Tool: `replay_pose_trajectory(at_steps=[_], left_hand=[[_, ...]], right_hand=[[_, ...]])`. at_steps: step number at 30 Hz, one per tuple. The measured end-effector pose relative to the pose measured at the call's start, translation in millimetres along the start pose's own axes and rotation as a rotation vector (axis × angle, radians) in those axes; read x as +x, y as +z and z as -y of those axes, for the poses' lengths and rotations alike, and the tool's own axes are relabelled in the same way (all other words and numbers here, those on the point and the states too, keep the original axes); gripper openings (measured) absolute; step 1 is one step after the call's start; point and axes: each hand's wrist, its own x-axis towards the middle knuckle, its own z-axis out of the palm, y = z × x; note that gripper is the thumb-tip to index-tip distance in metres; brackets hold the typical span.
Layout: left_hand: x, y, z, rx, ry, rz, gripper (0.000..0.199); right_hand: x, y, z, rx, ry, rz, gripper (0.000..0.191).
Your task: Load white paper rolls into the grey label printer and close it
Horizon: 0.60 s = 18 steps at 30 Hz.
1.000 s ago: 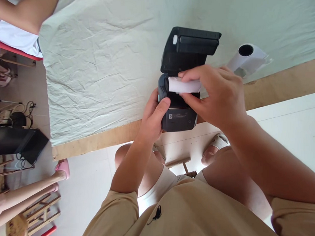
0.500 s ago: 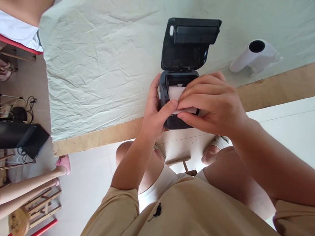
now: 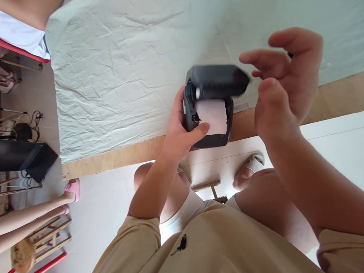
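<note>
A small black label printer (image 3: 210,141) sits at the front edge of the cloth-covered table. Its lid (image 3: 220,81) is tilted partway down and blurred by motion. A strip of white paper (image 3: 212,113) lies across the printer's inside, with a ragged right edge. My left hand (image 3: 181,130) grips the printer's left side, its thumb pressing on the paper's lower left. Off to the right, my right hand (image 3: 287,77) hovers apart from the printer, fingers spread and curved, holding nothing visible. Behind it, the white roll is almost wholly hidden.
Pale wrinkled cloth (image 3: 117,83) covers the table, leaving a bare wooden edge (image 3: 111,157). At the left stand a wooden stool (image 3: 23,253), a black box-like object (image 3: 41,163) and cables. Another person's arm (image 3: 31,10) reaches in at upper left; someone's legs (image 3: 32,215) show below.
My right hand has let go of the paper and moved up and right, now covering the white roll. The printer's lid has swung down from upright. My left hand stays on the printer.
</note>
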Motion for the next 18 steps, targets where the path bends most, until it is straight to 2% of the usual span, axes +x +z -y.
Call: replay_pose_trajectory(at_steps=[2, 5, 9, 13, 18], left_hand=[[-0.4, -0.4, 0.0, -0.011, -0.021, -0.006, 0.092], [-0.6, -0.8, -0.6, -0.057, -0.001, 0.038, 0.086], [0.9, 3.6, -4.0, -0.118, -0.001, 0.045, 0.052], [2.9, 9.2, -8.5, -0.096, -0.023, 0.007, 0.046], [1.7, 11.8, -11.7, -0.12, -0.011, 0.028, 0.043]], right_hand=[[-3.1, 6.9, 3.0, -0.016, 0.017, 0.05, 0.039], [-5.4, 16.4, 3.4, -0.042, 0.071, 0.197, 0.046], [-5.1, 17.4, -7.5, 0.076, 0.161, 0.292, 0.057], [-4.2, 14.0, -18.9, 0.123, 0.145, 0.323, 0.064], [-6.3, 16.3, -22.9, 0.117, 0.087, 0.296, 0.063]])
